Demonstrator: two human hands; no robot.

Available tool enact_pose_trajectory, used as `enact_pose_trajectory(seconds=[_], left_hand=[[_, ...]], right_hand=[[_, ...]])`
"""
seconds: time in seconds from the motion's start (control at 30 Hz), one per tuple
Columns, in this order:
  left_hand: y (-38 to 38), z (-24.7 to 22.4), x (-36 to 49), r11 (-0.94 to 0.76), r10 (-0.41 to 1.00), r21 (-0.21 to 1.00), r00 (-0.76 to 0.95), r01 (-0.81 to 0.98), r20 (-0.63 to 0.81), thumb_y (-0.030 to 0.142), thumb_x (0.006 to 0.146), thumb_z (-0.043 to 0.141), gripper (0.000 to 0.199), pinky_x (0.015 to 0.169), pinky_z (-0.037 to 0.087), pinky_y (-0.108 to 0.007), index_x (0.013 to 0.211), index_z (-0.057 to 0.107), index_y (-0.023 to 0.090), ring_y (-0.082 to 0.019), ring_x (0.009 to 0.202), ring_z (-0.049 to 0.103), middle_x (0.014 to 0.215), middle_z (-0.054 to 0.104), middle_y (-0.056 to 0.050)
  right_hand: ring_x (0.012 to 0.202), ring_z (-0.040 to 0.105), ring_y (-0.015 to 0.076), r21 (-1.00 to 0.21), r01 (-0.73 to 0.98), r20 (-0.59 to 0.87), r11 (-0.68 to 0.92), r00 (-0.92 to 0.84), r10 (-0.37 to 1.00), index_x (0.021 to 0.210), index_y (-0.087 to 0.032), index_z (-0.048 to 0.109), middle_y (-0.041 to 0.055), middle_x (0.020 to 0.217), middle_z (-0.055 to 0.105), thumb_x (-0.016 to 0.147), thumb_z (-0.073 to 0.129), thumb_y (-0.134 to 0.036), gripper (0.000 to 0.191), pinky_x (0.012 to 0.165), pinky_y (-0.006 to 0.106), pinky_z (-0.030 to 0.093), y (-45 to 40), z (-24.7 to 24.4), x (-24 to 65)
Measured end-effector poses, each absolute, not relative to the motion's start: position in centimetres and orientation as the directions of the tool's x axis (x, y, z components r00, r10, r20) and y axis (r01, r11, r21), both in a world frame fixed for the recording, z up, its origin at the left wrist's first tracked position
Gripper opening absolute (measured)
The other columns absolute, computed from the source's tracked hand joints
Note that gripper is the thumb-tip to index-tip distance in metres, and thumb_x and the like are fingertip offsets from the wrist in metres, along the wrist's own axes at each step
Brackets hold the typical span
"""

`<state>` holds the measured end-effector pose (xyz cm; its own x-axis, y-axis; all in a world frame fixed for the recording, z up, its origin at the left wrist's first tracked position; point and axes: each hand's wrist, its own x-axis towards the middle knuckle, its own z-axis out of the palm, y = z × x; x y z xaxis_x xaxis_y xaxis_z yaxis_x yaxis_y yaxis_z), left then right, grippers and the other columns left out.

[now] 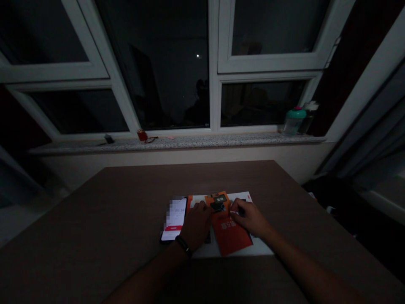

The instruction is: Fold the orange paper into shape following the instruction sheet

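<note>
An orange-and-red printed paper (232,238) lies tilted over a larger white printed sheet or booklet (243,196) on the brown table. Its upper part is orange with a dark picture; the lower part is plain red with pale lettering. My left hand (196,226), wearing a dark wristband (183,245), rests palm down at the paper's left edge, fingers bent, fingertips against it. At the right edge my right hand (249,216) pinches with thumb and forefinger; a small whitish bit shows by the fingertips, too dim to name. Just left of my left hand lies a lit phone (175,219).
The table (126,202) reaches toward a stone windowsill (190,142) below dark windows. On the sill stand a small red jar (142,135), a dark small item (109,138) and a teal-lidded bottle (294,120) beside another clear bottle (308,117). A curtain (373,126) hangs at right.
</note>
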<state>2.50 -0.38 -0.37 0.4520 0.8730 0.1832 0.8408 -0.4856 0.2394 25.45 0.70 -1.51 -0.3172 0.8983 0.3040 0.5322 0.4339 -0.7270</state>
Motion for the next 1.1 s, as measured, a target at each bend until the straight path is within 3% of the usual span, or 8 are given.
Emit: enact_pose_trajectory(seconds=[0.23,0.37,0.57,0.67,0.97,1.1], left_hand=[[-0.3,-0.8,2.6,-0.534,0.844,0.29,0.481,0.794,0.237,0.023,0.099,0.05,0.019,0.082,0.045,-0.031,0.1,0.069,0.023,-0.019,0.096,0.054,0.104,0.054,-0.004],[-0.5,-0.7,2.7,-0.579,0.814,0.336,0.507,0.743,0.283,0.025,0.099,0.05,0.019,0.087,0.046,-0.035,0.115,0.062,0.024,-0.021,0.099,0.055,0.107,0.057,-0.004],[-0.9,-1.3,2.8,-0.62,0.78,0.455,0.563,0.639,0.272,0.027,0.094,0.058,0.06,0.106,0.04,-0.042,0.147,0.029,0.026,-0.025,0.126,0.046,0.138,0.048,-0.008],[-0.9,-1.6,2.9,-0.601,0.788,0.488,0.57,0.633,0.232,0.029,0.094,0.057,0.065,0.11,0.036,-0.045,0.15,0.024,0.028,-0.027,0.133,0.041,0.145,0.043,-0.008],[-1.0,-1.9,3.0,-0.537,0.826,0.561,0.529,0.63,0.197,0.032,0.093,0.058,0.075,0.102,0.042,-0.044,0.153,0.014,0.026,-0.027,0.121,0.052,0.134,0.052,-0.011],[-1.0,-1.6,3.0,-0.52,0.844,0.547,0.491,0.656,0.215,0.039,0.098,0.05,0.067,0.1,0.042,-0.043,0.153,0.016,0.024,-0.027,0.12,0.052,0.132,0.054,-0.012]], right_hand=[[0.075,0.063,0.017,-0.724,0.531,0.315,0.44,-0.312,0.896,0.079,-0.02,0.056,0.0005,0.08,0.068,0.079,0.06,-0.018,0.005,0.068,0.026,0.042,0.8,-2.0,25.6],[0.076,0.062,0.0165,-0.748,0.487,0.325,0.45,-0.323,0.889,0.077,-0.02,0.056,0.0004,0.08,0.067,0.078,0.061,-0.016,0.005,0.069,0.025,0.043,0.7,-2.0,25.4],[0.072,0.06,0.015,-0.789,0.411,0.291,0.456,-0.404,0.867,0.076,-0.019,0.058,-0.0009,0.075,0.064,0.08,0.059,-0.017,0.005,0.067,0.024,0.042,0.4,-1.9,25.0],[0.068,0.057,0.0144,-0.787,0.435,0.289,0.437,-0.365,0.885,0.073,-0.019,0.056,-0.0017,0.07,0.061,0.085,0.06,-0.025,0.013,0.064,0.024,0.041,0.2,-2.0,24.7],[0.06,0.052,0.0137,-0.842,0.442,0.236,0.309,-0.212,0.948,0.068,-0.02,0.051,-0.0032,0.061,0.056,0.082,0.06,-0.027,0.018,0.058,0.023,0.038,0.7,-3.0,24.2],[0.058,0.05,0.0136,-0.879,0.407,0.225,0.25,-0.109,0.968,0.068,-0.021,0.048,-0.0037,0.06,0.053,0.081,0.057,-0.03,0.018,0.056,0.024,0.038,0.8,-2.5,24.6]])
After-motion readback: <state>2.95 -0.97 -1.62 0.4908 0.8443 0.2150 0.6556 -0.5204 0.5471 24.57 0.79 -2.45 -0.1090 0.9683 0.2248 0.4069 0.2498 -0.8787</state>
